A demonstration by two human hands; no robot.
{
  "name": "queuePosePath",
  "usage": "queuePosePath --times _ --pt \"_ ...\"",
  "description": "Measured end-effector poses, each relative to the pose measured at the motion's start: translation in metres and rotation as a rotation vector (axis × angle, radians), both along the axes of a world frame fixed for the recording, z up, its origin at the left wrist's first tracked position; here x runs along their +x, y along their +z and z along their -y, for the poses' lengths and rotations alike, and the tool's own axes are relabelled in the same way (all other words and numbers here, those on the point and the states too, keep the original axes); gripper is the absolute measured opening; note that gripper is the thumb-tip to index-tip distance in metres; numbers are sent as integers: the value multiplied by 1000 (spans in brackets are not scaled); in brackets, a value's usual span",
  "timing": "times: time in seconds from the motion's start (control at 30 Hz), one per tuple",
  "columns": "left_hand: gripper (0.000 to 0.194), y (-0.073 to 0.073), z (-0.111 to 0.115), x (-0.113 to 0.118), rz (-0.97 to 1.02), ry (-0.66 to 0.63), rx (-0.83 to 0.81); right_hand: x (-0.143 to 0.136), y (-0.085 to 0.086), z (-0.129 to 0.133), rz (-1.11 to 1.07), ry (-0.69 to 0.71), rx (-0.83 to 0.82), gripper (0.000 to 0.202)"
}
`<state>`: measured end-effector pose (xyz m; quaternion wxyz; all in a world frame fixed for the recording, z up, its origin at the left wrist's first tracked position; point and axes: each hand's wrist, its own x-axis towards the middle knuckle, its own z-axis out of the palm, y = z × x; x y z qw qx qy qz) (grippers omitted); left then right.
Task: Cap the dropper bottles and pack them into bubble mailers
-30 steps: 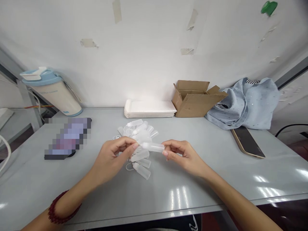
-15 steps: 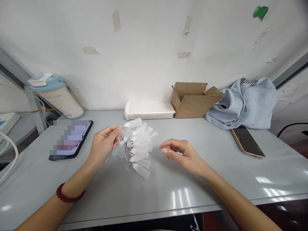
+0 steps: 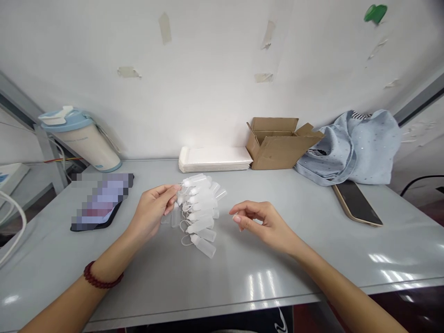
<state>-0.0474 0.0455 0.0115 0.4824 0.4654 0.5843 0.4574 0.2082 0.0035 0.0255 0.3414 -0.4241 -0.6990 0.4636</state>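
A pile of small translucent squeeze bottles [image 3: 203,215], with thin cap loops at their necks, lies on the grey table. My left hand [image 3: 152,208] is closed in a pinch at the nozzle end of the top bottle [image 3: 196,180], at the pile's far side. That bottle lies level, resting on or just over the others; contact is hard to tell. To the right of the pile, apart from it, my right hand [image 3: 256,219] hovers with loosely curled fingers. Its thumb and index finger are apart and it holds nothing.
Behind the pile, a stack of white padded envelopes [image 3: 215,159] lies against the wall beside an open cardboard box [image 3: 277,151]. A light blue bag [image 3: 371,148] and a phone [image 3: 359,203] are at right. At left are a tumbler [image 3: 86,143] and another phone [image 3: 102,203].
The bottle in my left hand has come down a little onto the far side of the pile, and that hand has shifted slightly right. My right hand has barely moved.
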Motion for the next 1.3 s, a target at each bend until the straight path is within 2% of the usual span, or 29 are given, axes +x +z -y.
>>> queuePosePath --times 0.37,0.5,0.6,0.7,0.8,0.87,0.93,0.97,1.17,1.3 --pt "40 1 1 1 -81 -24 -34 0 -2 0 21 -1 -2 16" --pt "39 2 3 1 -103 -8 -23 0 -2 0 28 -2 -1 17" --pt "34 6 4 2 -194 35 3 0 -1 -1 44 -7 17 17" --pt "27 11 6 3 -317 92 27 0 -3 -2 103 -35 78 18" --pt "23 15 8 2 -363 136 77 1 -11 -10 245 -76 234 20" --pt "23 15 9 0 -377 154 110 4 -19 -23 424 -88 421 21" --pt "23 13 9 0 -385 162 136 5 -26 -44 726 -107 662 23" --pt "23 12 10 0 -383 160 149 6 -28 -56 783 -116 704 22" --pt "24 8 10 2 -395 119 201 -2 -19 -133 999 -106 815 34" --pt "26 10 12 5 -392 104 199 -4 -12 -158 1068 -98 820 31"
